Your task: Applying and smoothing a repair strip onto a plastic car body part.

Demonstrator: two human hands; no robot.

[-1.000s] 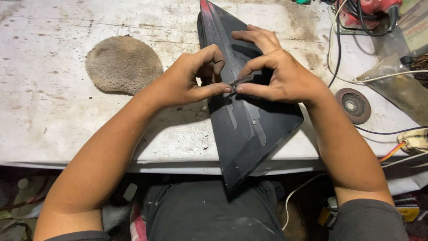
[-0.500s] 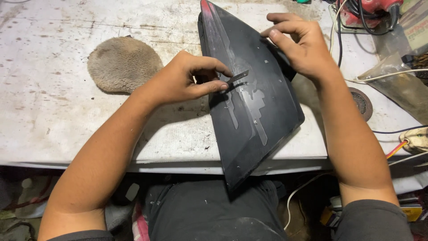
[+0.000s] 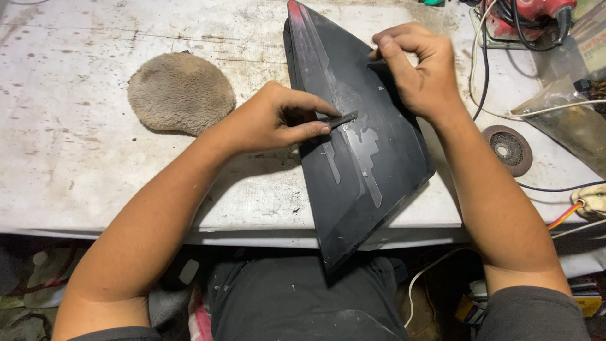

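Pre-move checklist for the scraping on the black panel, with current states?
1. Left hand pinches the thin dark blade: ok, thumb and fingers closed on it.
2. Blade tip on the black panel: ok, it meets the face beside the worn grey patch.
3. Right hand steadies the panel: ok, it grips the upper right edge.
4. Panel supported: not ok, the pointed lower end hangs past the edge of the white table, over the lap.
5. Cables clear of the right wrist: cannot tell, they run close beside it.
6. Round fuzzy pad out of the way: ok, it lies apart to the left.
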